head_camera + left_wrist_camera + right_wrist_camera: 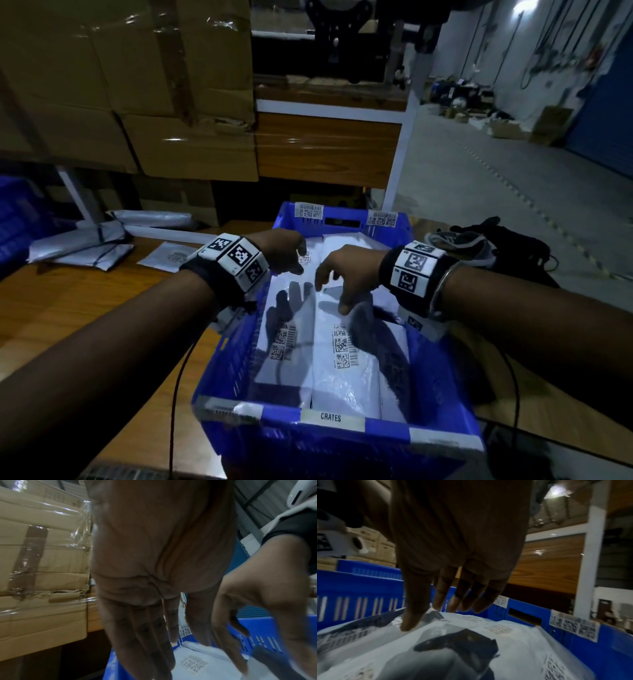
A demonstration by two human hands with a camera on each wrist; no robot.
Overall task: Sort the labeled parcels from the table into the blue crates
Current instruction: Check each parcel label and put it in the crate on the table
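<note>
Both hands held over the blue crate (442,387) of white labeled parcels, at the lower centre of the head view

The left hand (282,251) hangs above the far parcels, fingers straight, pointing down and holding nothing; the right hand (346,274) is just beside it toward frame right, fingers loosely spread, its thumb tip (409,623) touching the top parcel (342,346). The crate stands on a wooden table (68,301) with a "CRATES" strip on its near rim and barcode stickers on its far wall. More grey-white parcels (82,241) lie at middle left on the table, below stacked cardboard boxes (137,85) at upper left; dark gloves (479,240) lie at middle right
</note>
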